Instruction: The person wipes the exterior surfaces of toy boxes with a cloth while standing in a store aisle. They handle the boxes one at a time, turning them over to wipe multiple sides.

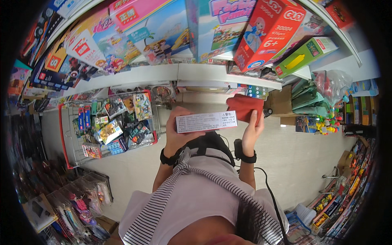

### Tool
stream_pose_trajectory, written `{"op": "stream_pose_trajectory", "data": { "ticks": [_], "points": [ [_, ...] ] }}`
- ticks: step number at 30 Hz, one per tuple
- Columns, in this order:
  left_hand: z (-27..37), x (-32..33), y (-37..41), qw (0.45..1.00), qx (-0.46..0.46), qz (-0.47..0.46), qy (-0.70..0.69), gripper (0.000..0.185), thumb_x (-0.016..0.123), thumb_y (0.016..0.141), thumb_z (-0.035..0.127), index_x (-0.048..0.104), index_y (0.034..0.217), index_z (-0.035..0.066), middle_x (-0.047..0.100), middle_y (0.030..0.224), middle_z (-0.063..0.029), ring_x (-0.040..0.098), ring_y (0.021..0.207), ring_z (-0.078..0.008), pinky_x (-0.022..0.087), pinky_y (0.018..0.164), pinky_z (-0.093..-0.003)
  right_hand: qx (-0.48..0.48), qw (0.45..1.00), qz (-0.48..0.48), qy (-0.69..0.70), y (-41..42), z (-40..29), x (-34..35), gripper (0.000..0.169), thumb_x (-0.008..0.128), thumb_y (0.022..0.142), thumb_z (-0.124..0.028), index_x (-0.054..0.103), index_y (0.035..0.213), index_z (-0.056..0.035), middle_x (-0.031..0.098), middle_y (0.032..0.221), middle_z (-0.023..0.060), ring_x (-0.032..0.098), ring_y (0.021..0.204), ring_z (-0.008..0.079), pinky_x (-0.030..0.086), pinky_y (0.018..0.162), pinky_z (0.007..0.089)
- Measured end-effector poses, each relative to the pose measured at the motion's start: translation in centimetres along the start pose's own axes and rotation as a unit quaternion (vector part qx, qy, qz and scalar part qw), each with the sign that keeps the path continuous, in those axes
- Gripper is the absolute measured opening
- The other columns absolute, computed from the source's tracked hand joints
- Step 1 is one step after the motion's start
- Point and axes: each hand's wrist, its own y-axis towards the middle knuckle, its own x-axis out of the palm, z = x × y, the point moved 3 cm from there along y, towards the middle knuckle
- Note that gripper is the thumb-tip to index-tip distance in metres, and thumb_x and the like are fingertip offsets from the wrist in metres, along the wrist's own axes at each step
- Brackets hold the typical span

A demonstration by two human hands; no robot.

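My left hand (180,133) grips the left end of a small printed cardboard box (206,122), which lies level in front of my body with a side of printed text facing up. A folded red cloth (245,107) is held in my right hand (253,131), just right of the box; fingers lie along the cloth's near right edge. The cloth's far part hangs close to the lower shelf's edge. To the left stands a wire shopping cart (156,122) with red trim, holding many small boxed toys (110,131).
Shelves (202,71) of large toy boxes run across the front, including a red box (269,30) and a green one (306,56). An open carton (278,101) with green wrapping stands at right. Racks of packaged goods (346,190) line the lower right; hanging packets (79,202) are lower left.
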Motion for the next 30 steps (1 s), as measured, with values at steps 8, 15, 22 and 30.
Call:
{"op": "stream_pose_trajectory", "data": {
  "ticks": [8, 15, 22, 30],
  "points": [
    [2.6, -3.2, -0.3, 0.975, 0.163, -0.047, 0.143, 0.047, 0.087, 0.052, 0.018, 0.069, 0.093, 0.03, 0.062, 0.106, 0.001, 0.038, 0.118, -0.0338, 0.037, 0.094, -0.0414, 0.068, 0.988, -0.141, 0.009, -2.2, -0.4, 4.3, 0.041, 0.046, 0.101, -0.028, 0.05, 0.127, 0.0041, 0.058, 0.115, 0.0073, 0.051, 0.104, 0.0118, 0.039, 0.092, 0.0256],
    [2.4, -3.6, 0.1, 0.962, 0.195, -0.029, 0.188, 0.034, 0.086, 0.055, 0.018, 0.074, 0.082, 0.037, 0.041, 0.132, -0.0058, 0.021, 0.132, -0.0406, 0.029, 0.105, -0.0509, 0.093, 0.977, -0.164, 0.096, -1.5, 0.0, 4.6, 0.041, 0.045, 0.101, -0.026, 0.047, 0.13, 0.0024, 0.054, 0.121, 0.0068, 0.05, 0.108, 0.0119, 0.038, 0.096, 0.0263],
    [0.6, -2.7, -1.2, 0.988, 0.112, -0.007, 0.102, 0.057, 0.091, 0.051, 0.04, 0.066, 0.102, 0.033, 0.005, 0.151, -0.0202, -0.003, 0.14, -0.049, 0.011, 0.111, -0.0571, 0.042, 0.98, -0.166, 0.105, -0.8, -1.3, 6.5, 0.042, 0.041, 0.102, -0.028, 0.043, 0.133, 0.0002, 0.052, 0.122, 0.0062, 0.049, 0.108, 0.0124, 0.038, 0.094, 0.0279],
    [-0.3, -5.2, 0.5, 0.992, 0.027, -0.12, 0.019, 0.097, 0.083, 0.056, 0.058, 0.04, 0.136, 0.024, -0.001, 0.154, -0.0218, 0.001, 0.142, -0.044, 0.017, 0.111, -0.0506, 0.043, 0.986, -0.16, 0.015, -0.9, -0.4, 7.4, 0.036, 0.045, 0.101, -0.02, 0.045, 0.129, 0.0018, 0.055, 0.117, 0.0063, 0.05, 0.106, 0.0112, 0.039, 0.094, 0.0254]
  ]
}}
